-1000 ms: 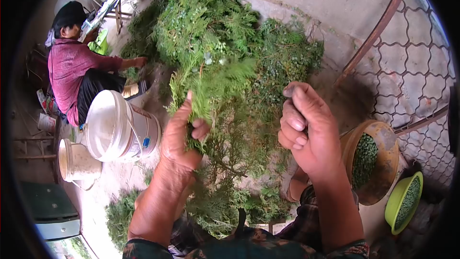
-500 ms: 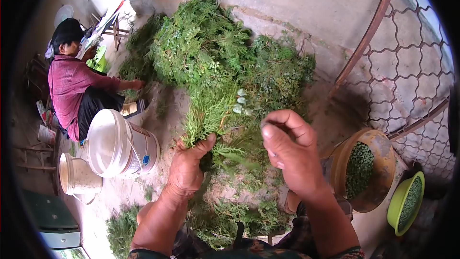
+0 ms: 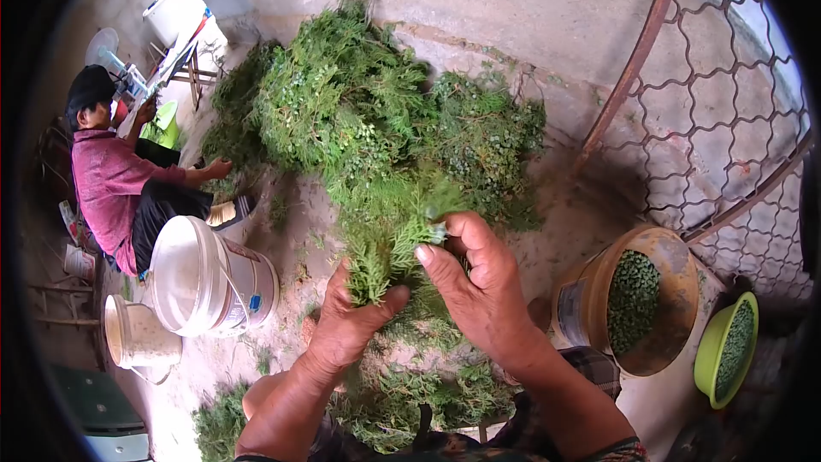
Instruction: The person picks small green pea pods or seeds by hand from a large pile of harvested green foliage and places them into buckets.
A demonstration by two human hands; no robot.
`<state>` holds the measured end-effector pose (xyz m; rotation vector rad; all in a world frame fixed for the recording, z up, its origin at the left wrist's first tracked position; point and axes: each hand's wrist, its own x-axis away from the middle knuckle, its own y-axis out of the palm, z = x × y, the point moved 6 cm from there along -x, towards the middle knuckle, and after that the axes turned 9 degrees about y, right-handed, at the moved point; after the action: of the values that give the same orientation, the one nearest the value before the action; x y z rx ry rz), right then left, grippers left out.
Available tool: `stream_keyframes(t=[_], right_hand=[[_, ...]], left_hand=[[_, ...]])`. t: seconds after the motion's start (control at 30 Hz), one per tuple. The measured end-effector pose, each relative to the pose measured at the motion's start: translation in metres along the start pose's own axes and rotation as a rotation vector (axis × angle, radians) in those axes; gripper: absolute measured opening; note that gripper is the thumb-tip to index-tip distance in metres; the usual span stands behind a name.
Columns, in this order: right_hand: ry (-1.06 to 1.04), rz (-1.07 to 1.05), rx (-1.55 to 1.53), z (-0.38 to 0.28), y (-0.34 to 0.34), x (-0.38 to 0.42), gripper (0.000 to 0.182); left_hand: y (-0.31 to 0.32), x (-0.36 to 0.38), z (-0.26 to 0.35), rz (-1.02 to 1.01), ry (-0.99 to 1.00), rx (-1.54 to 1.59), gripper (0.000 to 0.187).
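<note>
My left hand (image 3: 349, 321) is closed round a leafy green conifer sprig (image 3: 376, 267), thumb pressed across its lower end. At the sprig's upper right, my right hand (image 3: 483, 291) pinches a pale blue-green berry cone (image 3: 437, 233) between thumb and forefinger. Beyond both hands rises a large heap of cut conifer branches (image 3: 342, 94), dotted with similar pale cones. More green cuttings (image 3: 428, 393) lie on the ground close to my legs.
A tilted bucket (image 3: 581, 308) of green cones stands at right, beside a lime-green basin (image 3: 705, 355) of cones. White buckets (image 3: 192, 282) (image 3: 141, 334) stand left. A person (image 3: 120, 171) in a red shirt sits behind them. Wire mesh (image 3: 718, 103) borders the right.
My right hand has moved left to the sprig and its fingers have closed on a berry cone there. The left hand still holds the sprig. The whole view has shifted slightly.
</note>
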<state>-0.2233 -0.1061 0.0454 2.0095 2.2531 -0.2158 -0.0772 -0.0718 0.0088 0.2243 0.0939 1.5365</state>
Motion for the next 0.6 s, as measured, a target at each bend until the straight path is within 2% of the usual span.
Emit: stream_keyframes(t=[0.03, 0.13, 0.17, 0.23, 0.27, 0.3, 0.37, 0.47, 0.53, 0.6], right_hand=[[0.002, -0.003, 0.0, 0.0, 0.001, 0.001, 0.022], [0.069, 0.012, 0.009, 0.004, 0.002, 0.004, 0.019], [0.051, -0.025, 0.078, 0.001, 0.005, 0.005, 0.018], [0.032, -0.065, 0.147, -0.002, 0.006, 0.006, 0.017], [0.03, -0.091, 0.163, -0.001, 0.007, 0.005, 0.017], [0.029, -0.117, 0.179, -0.001, 0.007, 0.005, 0.017], [0.002, -0.122, 0.201, 0.0, 0.007, 0.005, 0.017], [-0.092, -0.073, 0.217, -0.003, 0.008, 0.006, 0.017], [-0.163, -0.024, 0.213, -0.009, 0.008, 0.008, 0.017], [0.224, -0.127, -0.272, 0.007, 0.012, 0.008, 0.017]], left_hand=[[0.003, 0.0, 0.001, 0.004, -0.002, 0.001, 0.05], [0.02, -0.002, 0.021, -0.054, 0.226, -0.081, 0.051], [0.016, -0.003, 0.016, -0.052, 0.226, -0.081, 0.051], [0.01, -0.005, 0.007, -0.097, 0.351, -0.268, 0.047], [0.009, -0.004, 0.009, -0.059, 0.387, -0.289, 0.035], [0.009, -0.005, 0.014, -0.055, 0.389, -0.289, 0.035], [0.01, -0.01, 0.011, -0.104, 0.178, -0.14, 0.027], [0.004, -0.007, 0.007, -0.036, 0.154, -0.308, 0.023], [0.006, -0.005, 0.009, -0.013, 0.147, -0.27, 0.022], [0.009, -0.001, 0.015, 0.012, 0.14, -0.233, 0.021]])
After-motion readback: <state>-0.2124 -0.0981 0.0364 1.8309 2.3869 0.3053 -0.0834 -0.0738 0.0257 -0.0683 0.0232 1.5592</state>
